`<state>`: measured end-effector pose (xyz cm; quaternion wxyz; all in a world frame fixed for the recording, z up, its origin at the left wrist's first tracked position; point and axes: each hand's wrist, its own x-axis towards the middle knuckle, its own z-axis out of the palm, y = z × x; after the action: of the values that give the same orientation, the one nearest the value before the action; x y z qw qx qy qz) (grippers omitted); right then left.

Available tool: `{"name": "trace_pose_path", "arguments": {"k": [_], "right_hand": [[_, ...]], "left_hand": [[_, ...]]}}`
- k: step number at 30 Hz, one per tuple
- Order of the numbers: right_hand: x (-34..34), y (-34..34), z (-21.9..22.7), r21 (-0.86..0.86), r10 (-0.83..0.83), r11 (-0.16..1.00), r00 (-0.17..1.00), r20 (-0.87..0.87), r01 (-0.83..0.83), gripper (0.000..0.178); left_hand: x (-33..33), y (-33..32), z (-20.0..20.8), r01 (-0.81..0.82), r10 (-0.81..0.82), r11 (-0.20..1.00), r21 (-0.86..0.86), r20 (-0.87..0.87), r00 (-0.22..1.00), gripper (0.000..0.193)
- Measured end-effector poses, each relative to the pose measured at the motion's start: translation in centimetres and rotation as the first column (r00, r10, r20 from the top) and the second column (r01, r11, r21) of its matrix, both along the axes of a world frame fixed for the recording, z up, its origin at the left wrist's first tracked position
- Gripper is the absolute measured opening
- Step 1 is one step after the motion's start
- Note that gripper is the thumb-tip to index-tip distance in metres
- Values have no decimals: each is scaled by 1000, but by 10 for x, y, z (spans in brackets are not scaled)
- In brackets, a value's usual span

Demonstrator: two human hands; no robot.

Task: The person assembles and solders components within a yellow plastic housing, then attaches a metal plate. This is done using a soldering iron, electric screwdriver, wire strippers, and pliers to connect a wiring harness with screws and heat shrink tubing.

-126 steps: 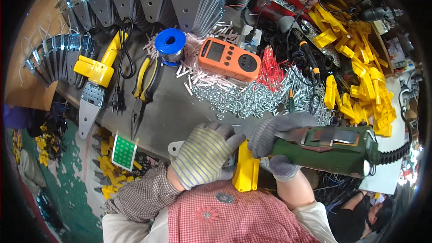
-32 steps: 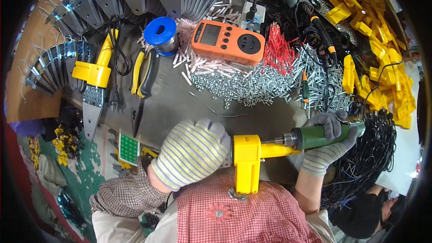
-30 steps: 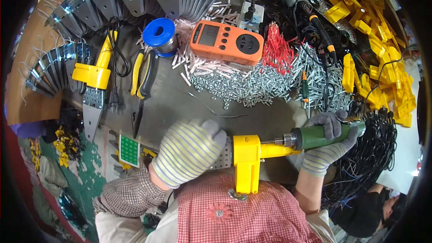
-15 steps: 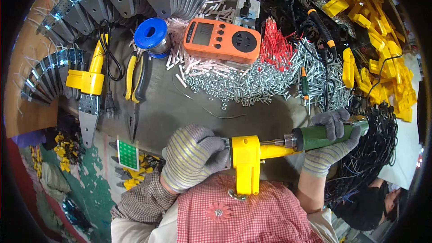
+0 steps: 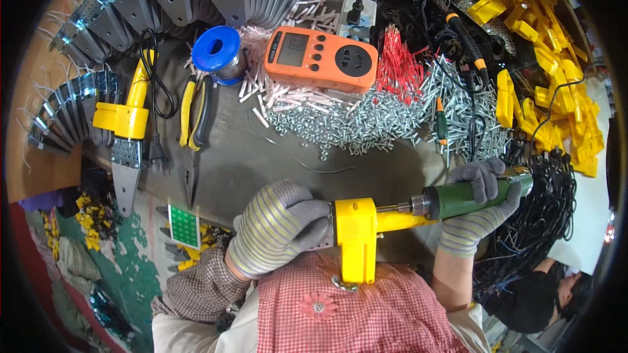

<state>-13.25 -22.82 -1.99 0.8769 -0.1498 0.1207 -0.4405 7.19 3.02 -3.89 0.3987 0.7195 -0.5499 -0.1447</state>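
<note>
Both my hands wear grey striped gloves. My left hand (image 5: 281, 227) is closed round the metal-plate end of a yellow plastic-handled tool (image 5: 356, 222), which lies sideways in front of my apron. A wing-shaped metal piece (image 5: 345, 284) shows at the lower end of its yellow body. My right hand (image 5: 483, 202) grips a green power screwdriver (image 5: 466, 200) held nearly level. Its bit points left along the yellow handle and reaches the yellow body; the exact contact of the tip is too small to see. My left fingers hide most of the metal plate.
Screws and nuts (image 5: 353, 124) lie heaped beyond my hands, beside an orange meter (image 5: 320, 60) and a blue solder spool (image 5: 219, 55). Pliers (image 5: 194, 114) and a similar yellow tool (image 5: 131, 121) lie left. Yellow shells (image 5: 556, 85) and black cables (image 5: 540, 216) crowd the right.
My left forearm has shifted slightly left and outward. The view has moved a little; both hands keep their holds, and the screwdriver stays against the yellow tool.
</note>
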Motion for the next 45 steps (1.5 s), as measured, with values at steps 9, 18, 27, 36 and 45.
{"name": "trace_pose_path", "arguments": {"k": [9, 18, 27, 36, 45], "right_hand": [[1, 0, -1, 37, 8, 999, 1000, 24, -9, 40], [-2, 5, -2, -95, -12, 995, 999, 33, 15, 45], [-36, -8, 14, -95, -121, 986, 984, 129, 134, 48], [-59, 21, 8, 18, -133, 991, 982, 137, 132, 44], [-54, 28, 1, 49, -164, 986, 986, 40, 162, 46]], "left_hand": [[2, 1, -2, 39, -38, 999, -19, 29, 999, 27], [-1, 0, -1, 53, -46, 997, -62, 104, 994, 26], [2, -14, 20, -267, 272, 956, -124, 29, 962, 14], [29, -60, 8, -288, -111, 892, 348, 787, 607, 12], [-2, -11, 29, -128, 148, 989, -75, 398, 905, 22]]}}
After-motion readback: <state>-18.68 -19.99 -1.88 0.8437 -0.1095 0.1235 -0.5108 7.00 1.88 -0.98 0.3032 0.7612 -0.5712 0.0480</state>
